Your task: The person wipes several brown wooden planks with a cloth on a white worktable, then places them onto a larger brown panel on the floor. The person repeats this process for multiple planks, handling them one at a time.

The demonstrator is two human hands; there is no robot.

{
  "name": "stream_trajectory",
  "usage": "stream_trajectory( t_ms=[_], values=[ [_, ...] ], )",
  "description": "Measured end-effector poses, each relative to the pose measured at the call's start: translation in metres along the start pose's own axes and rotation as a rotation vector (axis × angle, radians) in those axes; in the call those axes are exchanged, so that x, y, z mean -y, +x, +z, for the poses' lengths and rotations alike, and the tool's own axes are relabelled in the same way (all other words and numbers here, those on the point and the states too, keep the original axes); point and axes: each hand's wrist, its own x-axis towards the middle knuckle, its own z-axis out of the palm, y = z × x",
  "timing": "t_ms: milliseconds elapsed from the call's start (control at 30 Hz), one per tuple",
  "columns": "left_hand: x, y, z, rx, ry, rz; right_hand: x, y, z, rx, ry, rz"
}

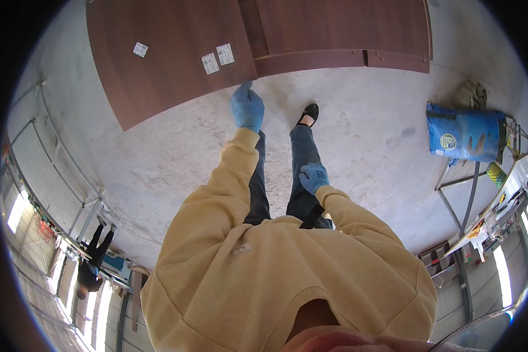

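Note:
My left hand (pixel 247 108), in a blue work glove, is at the near right corner of a dark reddish-brown wood panel (pixel 176 58). Its fingers are closed at the panel's edge, and the fingertips are partly hidden. Several white labels (pixel 225 54) are stuck on that panel. My right hand (pixel 314 178), gloved in the same blue, is by my right thigh with its fingers curled. Nothing shows in it. A second brown panel (pixel 340 26) lies to the right, with a narrow brown strip (pixel 311 62) along its near side.
Pale concrete floor (pixel 358 111) lies between my feet and the panels. A blue printed sack (pixel 466 135) is on the right, beside a metal-framed table (pixel 498 199) with items on it. Metal rails (pixel 53 141) stand on the left. Farther back on the left is another person (pixel 91 264).

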Motion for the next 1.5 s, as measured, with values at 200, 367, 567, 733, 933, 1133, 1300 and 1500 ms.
stream_trajectory(
  t_ms=[200,367,567,733,933,1133,1300,1500],
  values=[
    [-0.035,0.029,-0.042,-0.15,0.777,0.613,0.005,0.002,-0.002,0.049,-0.011,0.06],
    [0.006,0.062,-0.028,-0.079,1.048,0.767,0.009,0.0,0.002,-0.034,0.008,0.034],
    [0.02,0.071,-0.02,-0.126,0.969,0.823,0.008,0.0,0.013,-0.136,0.021,-0.001],
    [0.022,0.066,-0.024,-0.085,0.938,0.806,0.009,-0.002,0.016,-0.128,0.046,0.022],
    [0.018,0.065,-0.032,-0.104,0.807,0.842,0.009,-0.005,0.021,-0.095,0.008,0.025],
    [-0.006,0.035,-0.035,-0.013,1.054,0.685,-0.001,-0.023,0.021,-0.142,0.055,0.039],
    [-0.067,-0.02,-0.032,0.169,0.968,0.893,-0.008,-0.038,-0.05,-0.124,0.178,0.261],
    [-0.182,-0.096,-0.014,0.228,0.896,1.077,-0.051,-0.105,-0.175,-0.141,0.237,0.504]
  ],
)
